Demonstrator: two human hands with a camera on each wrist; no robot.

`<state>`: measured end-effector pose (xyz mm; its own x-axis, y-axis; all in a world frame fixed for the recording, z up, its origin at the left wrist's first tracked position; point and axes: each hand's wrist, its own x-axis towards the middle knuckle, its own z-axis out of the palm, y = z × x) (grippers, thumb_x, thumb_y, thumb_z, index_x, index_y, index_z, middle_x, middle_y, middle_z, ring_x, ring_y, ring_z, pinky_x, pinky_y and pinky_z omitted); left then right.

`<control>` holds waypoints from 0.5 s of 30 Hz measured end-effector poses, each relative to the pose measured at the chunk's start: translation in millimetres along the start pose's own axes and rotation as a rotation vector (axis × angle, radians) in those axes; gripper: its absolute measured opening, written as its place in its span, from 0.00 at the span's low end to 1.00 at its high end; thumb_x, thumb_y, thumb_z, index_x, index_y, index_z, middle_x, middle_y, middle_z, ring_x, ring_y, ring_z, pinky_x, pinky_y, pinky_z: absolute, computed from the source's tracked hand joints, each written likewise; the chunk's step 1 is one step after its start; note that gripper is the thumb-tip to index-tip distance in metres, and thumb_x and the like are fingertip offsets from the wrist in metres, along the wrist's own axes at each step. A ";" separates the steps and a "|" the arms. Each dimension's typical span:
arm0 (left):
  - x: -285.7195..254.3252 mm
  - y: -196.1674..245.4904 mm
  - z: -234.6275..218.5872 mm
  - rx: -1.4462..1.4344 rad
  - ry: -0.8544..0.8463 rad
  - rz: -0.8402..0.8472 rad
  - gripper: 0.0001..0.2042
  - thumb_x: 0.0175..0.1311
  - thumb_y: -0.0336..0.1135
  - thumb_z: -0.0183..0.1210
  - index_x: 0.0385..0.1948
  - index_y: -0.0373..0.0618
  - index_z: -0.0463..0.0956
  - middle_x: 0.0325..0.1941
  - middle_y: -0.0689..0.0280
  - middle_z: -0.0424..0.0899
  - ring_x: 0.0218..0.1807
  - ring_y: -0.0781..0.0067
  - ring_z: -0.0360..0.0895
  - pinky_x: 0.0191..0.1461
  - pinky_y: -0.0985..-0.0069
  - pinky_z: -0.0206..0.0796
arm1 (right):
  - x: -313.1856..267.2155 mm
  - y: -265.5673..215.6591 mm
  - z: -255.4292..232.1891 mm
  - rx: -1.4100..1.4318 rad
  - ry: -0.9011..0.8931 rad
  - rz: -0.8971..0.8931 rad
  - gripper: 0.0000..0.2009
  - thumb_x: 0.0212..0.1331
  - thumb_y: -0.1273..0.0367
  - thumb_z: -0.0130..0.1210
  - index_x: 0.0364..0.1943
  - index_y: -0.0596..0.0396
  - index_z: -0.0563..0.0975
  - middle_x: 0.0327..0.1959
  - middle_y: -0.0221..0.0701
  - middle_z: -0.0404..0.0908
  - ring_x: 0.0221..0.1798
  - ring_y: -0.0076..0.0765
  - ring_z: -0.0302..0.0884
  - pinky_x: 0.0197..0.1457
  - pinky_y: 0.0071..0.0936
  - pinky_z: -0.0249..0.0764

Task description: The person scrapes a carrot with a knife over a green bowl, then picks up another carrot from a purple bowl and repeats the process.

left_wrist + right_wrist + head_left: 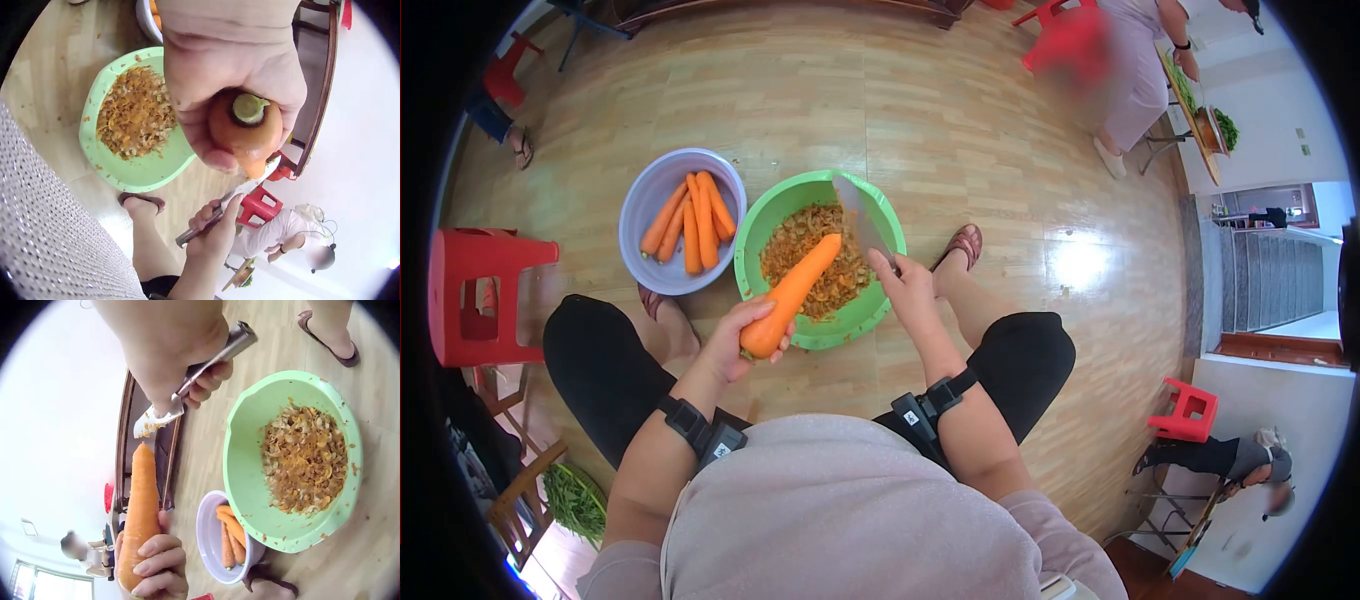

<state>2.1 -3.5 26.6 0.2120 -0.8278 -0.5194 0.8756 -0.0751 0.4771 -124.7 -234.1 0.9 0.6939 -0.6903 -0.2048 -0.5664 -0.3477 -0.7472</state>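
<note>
My left hand (735,340) grips a large orange carrot (788,298) round its thick stem end, with the tip angled up over the green basin (750,225). That cut stem end faces the camera in the left wrist view. My right hand (908,290) holds a kitchen knife (862,218) by its handle. Orange scraps cling to the knife blade (150,422) in the right wrist view, where it stands just beyond the carrot's tip. Brownish-orange peelings (800,250) cover much of the basin's bottom.
A lilac basin (630,215) with several carrots (692,225) stands on the floor left of the green one. Red stools (490,295) stand around the room. Other people (1145,80) are at tables on the right. Leafy greens (575,500) lie at lower left.
</note>
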 end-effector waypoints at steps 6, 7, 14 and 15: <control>0.4 -3.6 -2.0 0.011 -0.034 -0.103 0.19 0.63 0.46 0.48 0.45 0.37 0.68 0.33 0.57 0.77 0.29 0.71 0.76 0.23 0.77 0.67 | -11.4 -24.3 7.8 0.888 -0.390 0.230 0.15 0.58 0.61 0.59 0.38 0.60 0.74 0.18 0.22 0.69 0.17 0.15 0.59 0.20 0.17 0.54; 2.6 -6.5 -7.0 0.020 -0.093 -0.125 0.21 0.64 0.46 0.47 0.49 0.36 0.67 0.36 0.55 0.78 0.29 0.71 0.77 0.25 0.77 0.69 | -11.7 -20.0 12.7 0.928 -0.443 0.252 0.15 0.58 0.63 0.59 0.42 0.59 0.73 0.21 0.21 0.70 0.17 0.14 0.59 0.20 0.17 0.54; 3.7 -6.3 -3.4 0.067 -0.011 -0.147 0.22 0.63 0.45 0.49 0.52 0.36 0.66 0.41 0.57 0.77 0.35 0.70 0.77 0.30 0.73 0.74 | -13.7 -25.7 23.7 1.118 -0.431 0.358 0.10 0.56 0.66 0.61 0.37 0.55 0.74 0.21 0.20 0.71 0.15 0.15 0.61 0.17 0.16 0.57; 3.8 -7.1 -4.5 0.067 -0.006 -0.154 0.22 0.63 0.45 0.49 0.52 0.36 0.66 0.41 0.57 0.77 0.35 0.70 0.77 0.30 0.73 0.74 | -14.8 -25.3 25.7 1.141 -0.433 0.375 0.10 0.56 0.66 0.61 0.37 0.54 0.74 0.21 0.20 0.70 0.15 0.15 0.61 0.17 0.16 0.57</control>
<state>-1.4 -3.7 18.1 0.0750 -0.8067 -0.5862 0.8667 -0.2380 0.4384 -109.2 -198.8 6.6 0.7844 -0.2902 -0.5481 -0.2063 0.7113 -0.6719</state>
